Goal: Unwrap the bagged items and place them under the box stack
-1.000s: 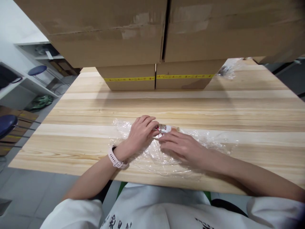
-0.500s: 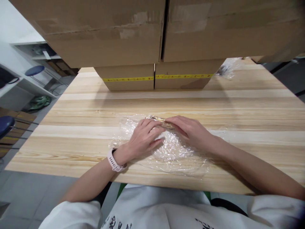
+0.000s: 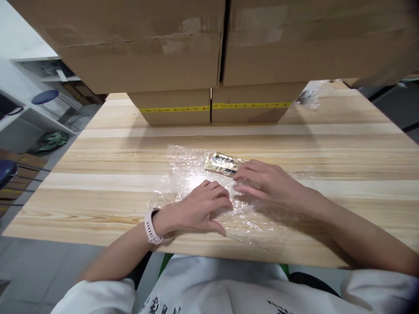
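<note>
A shiny gold packet (image 3: 220, 164) with dark markings lies flat on a crumpled sheet of clear plastic film (image 3: 186, 163). My right hand (image 3: 270, 183) is at the packet's right end, its fingertips over or against that end and the thumb apart below them. Closer to me, my left hand (image 3: 204, 207) rests palm down on the film, fingers loosely bent and thumb spread away. It is clear of the packet. My fingers and palms cover part of the film.
Two cardboard boxes (image 3: 176, 100) with yellow tape stand at the back of the wooden table (image 3: 98, 174), with larger boxes (image 3: 147, 52) above them. Another clear plastic bundle (image 3: 310, 93) lies at the far right. Blue stools (image 3: 46, 97) are on the left.
My left hand has drawn back toward me, off the gold packet. The packet now lies flat with more of its face showing. My right hand has shifted slightly right.
</note>
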### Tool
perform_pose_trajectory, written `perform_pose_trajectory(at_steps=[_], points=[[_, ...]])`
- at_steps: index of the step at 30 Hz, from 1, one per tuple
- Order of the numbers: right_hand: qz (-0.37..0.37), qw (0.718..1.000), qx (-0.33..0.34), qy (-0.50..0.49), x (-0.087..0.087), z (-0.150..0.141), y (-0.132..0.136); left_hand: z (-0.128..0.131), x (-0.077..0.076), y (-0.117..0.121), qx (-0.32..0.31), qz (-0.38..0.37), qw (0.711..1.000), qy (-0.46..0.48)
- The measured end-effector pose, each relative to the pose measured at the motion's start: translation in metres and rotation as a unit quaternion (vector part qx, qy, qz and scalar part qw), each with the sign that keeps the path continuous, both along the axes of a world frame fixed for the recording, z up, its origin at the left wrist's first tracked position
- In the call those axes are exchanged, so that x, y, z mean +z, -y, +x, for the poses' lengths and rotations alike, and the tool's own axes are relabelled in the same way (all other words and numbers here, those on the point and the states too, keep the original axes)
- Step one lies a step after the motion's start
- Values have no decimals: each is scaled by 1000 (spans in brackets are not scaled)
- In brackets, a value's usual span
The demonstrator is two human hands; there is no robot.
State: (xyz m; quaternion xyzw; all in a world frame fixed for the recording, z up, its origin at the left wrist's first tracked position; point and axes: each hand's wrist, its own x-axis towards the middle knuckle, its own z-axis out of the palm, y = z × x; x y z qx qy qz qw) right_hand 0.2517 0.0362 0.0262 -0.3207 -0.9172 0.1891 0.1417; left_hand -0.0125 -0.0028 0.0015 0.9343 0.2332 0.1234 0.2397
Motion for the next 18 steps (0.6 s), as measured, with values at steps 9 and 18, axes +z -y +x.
perform_pose_trajectory(at_steps=[9,18], points=[[-135,978,76,138,10,-2,9,-9,4,-11,56,18,998,-27],[-200,973,-96,-58,13,10,-20,-5,8,-7,97,194,967,136]])
